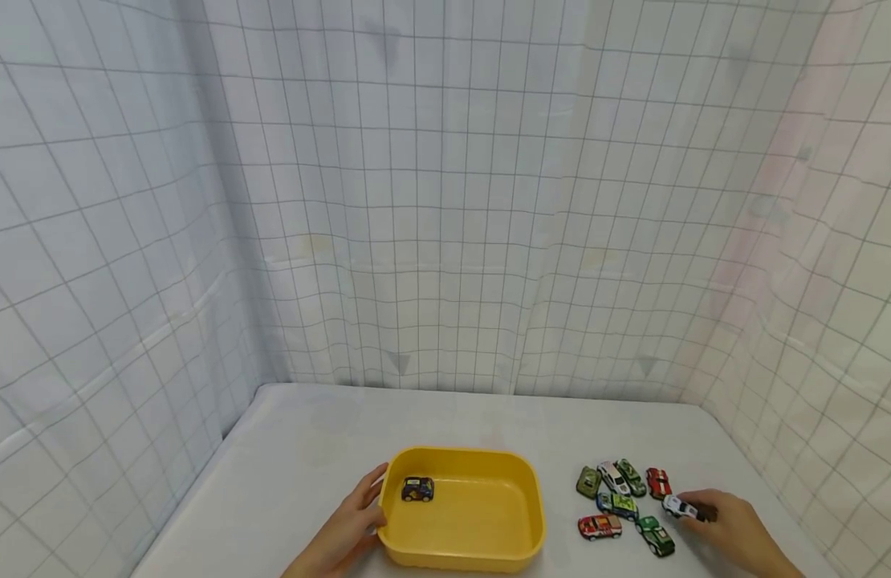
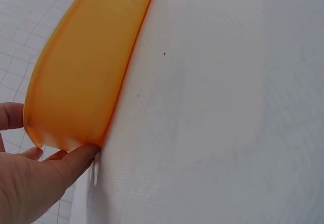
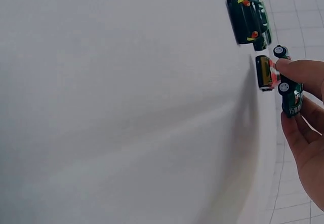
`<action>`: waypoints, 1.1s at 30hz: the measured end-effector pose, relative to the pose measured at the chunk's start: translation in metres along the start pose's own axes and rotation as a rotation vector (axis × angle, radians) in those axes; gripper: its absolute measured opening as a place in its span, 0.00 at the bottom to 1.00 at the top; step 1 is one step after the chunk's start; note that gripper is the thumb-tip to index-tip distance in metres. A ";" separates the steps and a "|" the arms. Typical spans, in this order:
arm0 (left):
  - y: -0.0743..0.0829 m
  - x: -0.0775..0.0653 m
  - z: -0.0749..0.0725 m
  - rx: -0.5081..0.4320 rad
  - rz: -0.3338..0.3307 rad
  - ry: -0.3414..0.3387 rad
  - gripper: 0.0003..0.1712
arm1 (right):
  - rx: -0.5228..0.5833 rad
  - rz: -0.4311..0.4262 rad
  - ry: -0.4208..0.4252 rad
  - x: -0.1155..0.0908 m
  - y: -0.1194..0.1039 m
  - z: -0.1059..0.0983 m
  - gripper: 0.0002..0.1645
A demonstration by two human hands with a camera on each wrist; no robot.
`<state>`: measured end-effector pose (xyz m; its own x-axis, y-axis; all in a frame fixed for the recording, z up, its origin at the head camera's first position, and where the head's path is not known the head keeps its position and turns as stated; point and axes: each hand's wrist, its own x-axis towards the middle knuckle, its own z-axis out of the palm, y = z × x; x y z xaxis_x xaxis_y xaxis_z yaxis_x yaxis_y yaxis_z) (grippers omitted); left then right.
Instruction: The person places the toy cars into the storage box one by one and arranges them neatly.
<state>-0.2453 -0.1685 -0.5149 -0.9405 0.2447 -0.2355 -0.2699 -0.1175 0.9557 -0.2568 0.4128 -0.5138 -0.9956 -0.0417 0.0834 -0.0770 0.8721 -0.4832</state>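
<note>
My left hand (image 1: 344, 526) rests against the outer left side of a yellow plastic tray (image 1: 482, 562). The left wrist view also has this hand (image 2: 38, 178), its fingertips touching the end wall of the tray (image 2: 81, 72). A small dark patterned toy car (image 1: 417, 489) stands inside, toward the tray's left. At the right, my right hand (image 1: 734, 526) pinches a dark toy car between thumb and fingers; the right wrist view shows that dark toy car (image 3: 292, 97) with green markings, partly covered by the fingers. Just left of those fingertips is a white toy car (image 1: 679, 506).
Several toy cars lie grouped between tray and right hand, among them a red-and-white one (image 1: 658, 482), a green one (image 1: 655, 535), a red one (image 1: 600, 527) and an olive one (image 1: 588, 481). Gridded white curtains (image 1: 445, 201) surround the white table (image 1: 315, 433).
</note>
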 end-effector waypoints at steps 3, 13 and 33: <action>-0.001 0.001 0.001 0.007 -0.006 0.008 0.52 | -0.018 -0.036 0.024 0.003 -0.007 -0.002 0.22; 0.000 0.001 0.001 0.013 -0.018 0.020 0.52 | 0.049 -0.205 0.093 0.012 -0.034 -0.001 0.19; -0.002 0.004 0.000 0.023 -0.017 0.027 0.52 | 0.083 -0.473 0.036 0.046 -0.114 0.017 0.19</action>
<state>-0.2485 -0.1674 -0.5173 -0.9412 0.2202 -0.2561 -0.2814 -0.0918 0.9552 -0.2948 0.3030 -0.4692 -0.8479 -0.4063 0.3406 -0.5267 0.7194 -0.4529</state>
